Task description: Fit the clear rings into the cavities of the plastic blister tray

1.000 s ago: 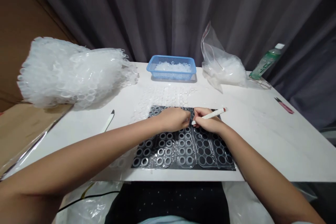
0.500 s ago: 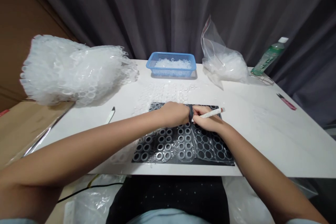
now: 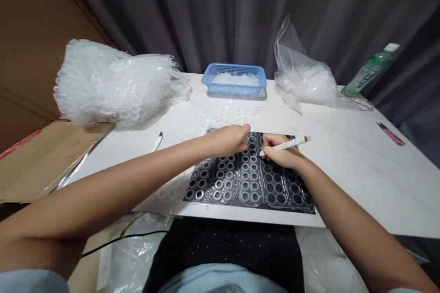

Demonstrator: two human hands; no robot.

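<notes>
A black sheet [image 3: 233, 206] lies at the table's front edge under clear plastic strips printed with rows of grey rings [image 3: 250, 176]. My right hand [image 3: 283, 152] rests over its right part, fingers pinched round a white pen-shaped tool [image 3: 292, 143] with a reddish back end. The tool's tip points down-left at the strips. To its left, my left hand [image 3: 232, 139] hovers over the far part of the sheet, closed with the thumb on top. Whatever it pinches is hidden.
Behind stand a blue basket [image 3: 233, 89] of clear small pieces, a large bundle of clear plastic [image 3: 117, 87], a zip bag [image 3: 305, 82] and a green bottle [image 3: 371, 71]. A white-handled blade [image 3: 158, 141] lies left, red-handled snips [image 3: 391, 134] right. Clear cut-out scraps [image 3: 223, 116] lie beyond the sheet.
The camera view has turned slightly left. My left hand has moved away from my right hand, its thumb now raised. The white tool stays in my right hand.
</notes>
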